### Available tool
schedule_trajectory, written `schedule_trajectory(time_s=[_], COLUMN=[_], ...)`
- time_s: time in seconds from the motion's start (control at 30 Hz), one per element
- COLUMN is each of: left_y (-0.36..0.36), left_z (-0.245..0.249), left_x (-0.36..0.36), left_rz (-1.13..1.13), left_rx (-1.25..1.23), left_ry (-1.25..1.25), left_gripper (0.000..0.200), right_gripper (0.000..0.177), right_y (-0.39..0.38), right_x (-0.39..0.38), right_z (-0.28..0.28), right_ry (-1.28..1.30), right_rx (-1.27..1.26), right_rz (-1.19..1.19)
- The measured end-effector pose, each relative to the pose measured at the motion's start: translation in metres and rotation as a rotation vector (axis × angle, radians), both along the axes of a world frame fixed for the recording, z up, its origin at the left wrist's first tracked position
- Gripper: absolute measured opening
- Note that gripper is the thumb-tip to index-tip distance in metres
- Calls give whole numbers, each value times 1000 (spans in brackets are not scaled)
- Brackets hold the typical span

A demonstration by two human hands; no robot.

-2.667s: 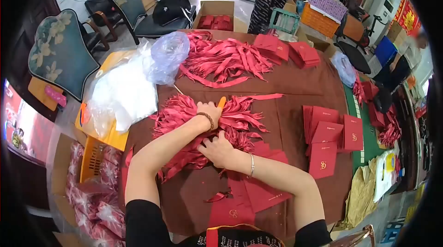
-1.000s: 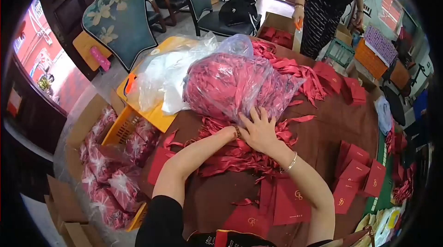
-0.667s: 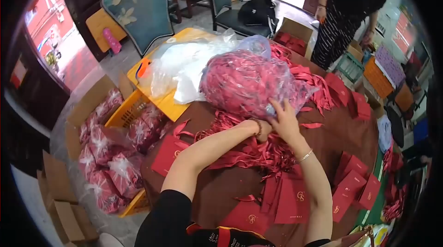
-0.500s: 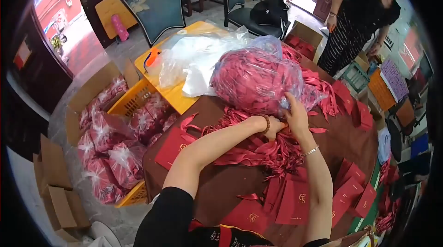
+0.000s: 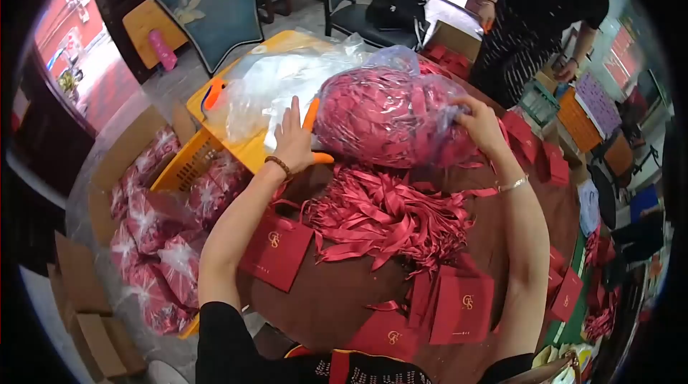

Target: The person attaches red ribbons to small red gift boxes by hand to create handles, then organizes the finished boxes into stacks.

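Observation:
A large clear plastic bag [image 5: 380,115] packed with red ribbons lies at the back of the brown-covered table [image 5: 344,305]. My right hand [image 5: 479,124] has its fingers curled on the bag's bunched right end. At the bag's left side, my left hand [image 5: 294,136] is spread open, with orange covers on its thumb and one finger. In front of the bag, between my arms, is a heap of loose red ribbons [image 5: 387,219]. Flat red pouches with gold lettering lie around it, one pouch [image 5: 276,251] by my left forearm and another pouch [image 5: 462,305] nearer me.
Clear plastic sheets [image 5: 287,76] cover much of a yellow table [image 5: 251,158]. To the left, bagged red goods fill a yellow crate [image 5: 188,169] and a cardboard box [image 5: 100,169]. Chairs stand behind. A person [image 5: 541,22] in black stands at the back right near another carton [image 5: 455,41].
My left hand has left the loose ribbons and moved left, opening beside the bag. My right hand has shifted up and right along the bag, which now lies more stretched out. The view has shifted slightly.

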State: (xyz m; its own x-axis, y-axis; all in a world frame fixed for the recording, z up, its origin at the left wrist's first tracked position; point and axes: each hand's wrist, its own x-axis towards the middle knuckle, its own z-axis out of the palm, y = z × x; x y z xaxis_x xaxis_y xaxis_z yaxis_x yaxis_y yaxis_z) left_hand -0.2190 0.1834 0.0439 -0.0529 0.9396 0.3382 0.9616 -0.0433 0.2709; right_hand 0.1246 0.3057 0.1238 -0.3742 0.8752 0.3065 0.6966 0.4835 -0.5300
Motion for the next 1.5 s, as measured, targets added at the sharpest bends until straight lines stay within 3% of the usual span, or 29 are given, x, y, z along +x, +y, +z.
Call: schedule_trajectory(time_s=[0.07,0.13,0.17,0.27,0.37,0.47,0.5,0.57,0.63,0.7,0.77,0.9,0.93,1.03,1.1,1.2,1.3,1.33,1.37,1.43,1.5], left_y=[12,30,41,88,105,126,132,137,139,135,133,136,132,127,126,129,134,137,142,142,140], left_z=[-8,-18,-23,-33,-9,-4,-5,-12,-14,-14,-16,-32,-25,-20,-19,-28,-37,-52,-65,-73,-79], left_x=[15,29,29,5,-9,-23,-27,-31,-33,-30,-28,-36,-35,-35,-38,-36,-35,-40,-47,-54,-56], left_rz=[90,64,38,-204,-87,-22,-23,-60,-30,-43,-48,-106,-96,-242,-222,-295,-392,-224,-215,108,-102], left_rx=[-82,147,148,366,151,21,-39,48,56,82,82,149,49,16,-50,-6,139,161,172,17,44], left_ry=[136,207,206,-255,-250,-235,-285,-265,-236,-292,-322,-371,-395,-444,-412,-592,-605,-744,-742,-983,-909], left_gripper=[116,112,112,97,88,87,88,89,85,82,82,80,82,87,92,95,93,91,91,91,77], right_gripper=[27,27,28,25,30,57,63,76,90,94,89,88,90,89,87,84,79,78,77,70,61], right_y=[8,14,15,12,13,12,0,-27,-80,-73,-121,-153,-156,-157,-155,-153,-153,-153,-153,-152,-146], right_x=[-8,-13,-12,1,28,54,59,60,38,45,12,-30,-37,-42,-35,-25,-20,-19,-18,-14,-4], right_z=[14,24,25,35,23,-19,-26,-54,-28,-87,-71,-72,-75,-83,-81,-82,-91,-91,-90,-82,-78], right_ry=[-26,-17,-14,69,237,479,325,284,676,152,-177,-27,-12,9,16,42,82,99,114,131,74], right_rx=[51,61,61,-44,-163,-280,-210,-67,-580,-411,-226,-443,-519,-540,-567,-564,-506,-521,-535,-536,-481], right_rz=[-16,-33,-36,-101,-55,136,51,3,143,308,208,247,254,273,285,316,332,334,337,326,307])
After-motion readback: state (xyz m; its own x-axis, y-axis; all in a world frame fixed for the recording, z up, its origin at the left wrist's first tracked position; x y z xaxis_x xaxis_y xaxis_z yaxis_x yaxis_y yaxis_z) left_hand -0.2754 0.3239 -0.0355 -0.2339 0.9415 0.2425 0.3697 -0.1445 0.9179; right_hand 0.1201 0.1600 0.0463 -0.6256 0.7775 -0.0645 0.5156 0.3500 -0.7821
